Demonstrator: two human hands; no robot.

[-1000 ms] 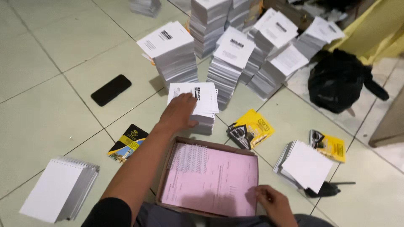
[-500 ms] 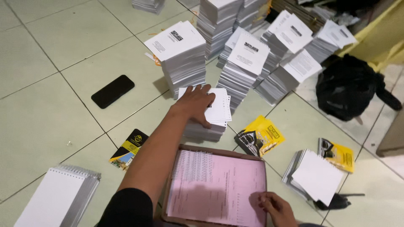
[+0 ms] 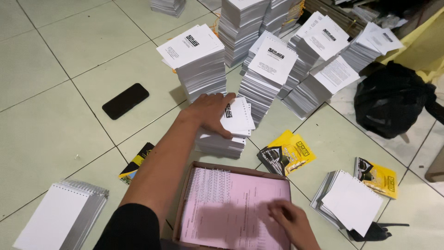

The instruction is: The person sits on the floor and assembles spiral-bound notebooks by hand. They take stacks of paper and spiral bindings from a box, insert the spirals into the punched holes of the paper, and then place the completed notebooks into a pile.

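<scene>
My left hand [image 3: 210, 112] lies palm down with fingers spread on the top sheet of a short stack of white paper [image 3: 226, 134] on the floor tiles, pressing it flat rather than gripping it — the fingertips reach the sheet's printed corner. My right hand [image 3: 292, 223] rests lower down, fingers loosely curled, touching the pink sheet [image 3: 231, 208] that lies in a shallow cardboard box [image 3: 185, 194] just in front of me; I cannot tell whether it pinches the paper. Just behind the short stack stand taller stacks of white paper [image 3: 201, 65], several of them crowded together. A black phone [image 3: 125, 100] lies well to the left, and a spiral notebook [image 3: 60, 217] sits near the bottom left corner. To the right lie 2 yellow booklets [image 3: 289, 153] and a black bag [image 3: 393, 102].
</scene>
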